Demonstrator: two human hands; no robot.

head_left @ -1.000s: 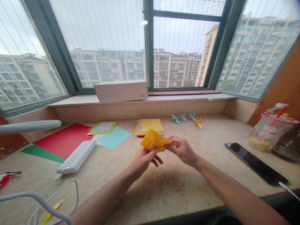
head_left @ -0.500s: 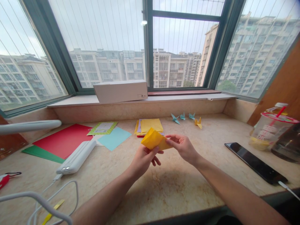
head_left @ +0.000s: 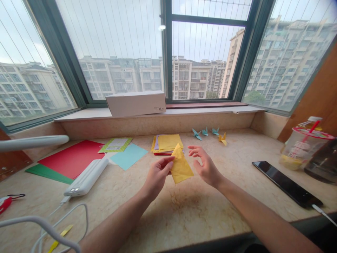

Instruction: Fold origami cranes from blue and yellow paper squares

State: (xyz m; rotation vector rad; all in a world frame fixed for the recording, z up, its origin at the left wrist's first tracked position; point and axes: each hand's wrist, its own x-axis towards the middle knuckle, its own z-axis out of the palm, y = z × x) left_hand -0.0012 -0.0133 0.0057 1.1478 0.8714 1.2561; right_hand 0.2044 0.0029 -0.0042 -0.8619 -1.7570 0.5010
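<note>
My left hand pinches a folded yellow paper by its left edge, holding it upright above the marble counter. My right hand hovers just right of the paper with its fingers spread, not touching it. Behind the paper lies a stack of coloured sheets with yellow on top. Several small folded paper cranes, blue and yellow, stand further back on the right.
Red, green and light blue sheets lie at the left beside a white power bank with cables. A black phone and a plastic cup sit at the right. A white box rests on the window sill.
My right hand has let go of the yellow paper and opened. The left hand has turned the paper from lying flat to standing upright.
</note>
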